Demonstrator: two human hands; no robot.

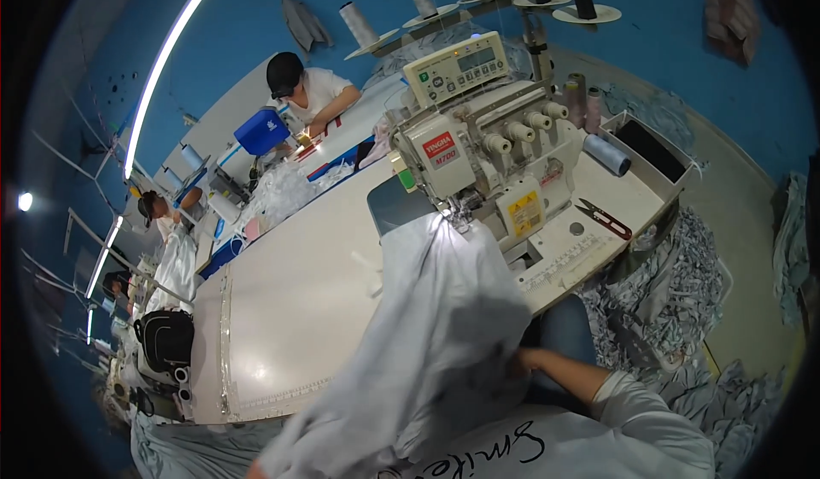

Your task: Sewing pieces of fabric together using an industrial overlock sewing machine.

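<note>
1. Pale grey cloth (444, 308) with upper end at the foot (459, 214) of the machine (448, 161), brightly lit at that spot, the rest trailing in long folds over the near edge of the surface (290, 325) toward the bottom of the view
2. Left grip (255, 470) at the very bottom, only a sliver showing, beside the lower left end of the cloth; too cut off to tell whether spread or pinching
3. Right grip (521, 362) at the right side of the cloth, apparently touching, fingers mostly lost in shadow and folds; impossible to tell whether spread, pressed together or pinching
4. White sleeve (653, 419) on the right arm, lower right
5. On top of the machine, a panel (457, 69) with a small screen; above, pale thread cones (359, 24) on a rack
6. Right of the needle area, dark red snips (605, 219) flat on the surface; farther back, a blue spool (606, 154) on its side, just beside a white tray (649, 184) with dark contents
7. Below the right end, a crumpled grey heap (666, 282)
8. Left of the surface, a black bag (165, 342)
9. Beyond, a co-worker (320, 90) in a dark cap, bent forward near a blue machine head (262, 131)
</note>
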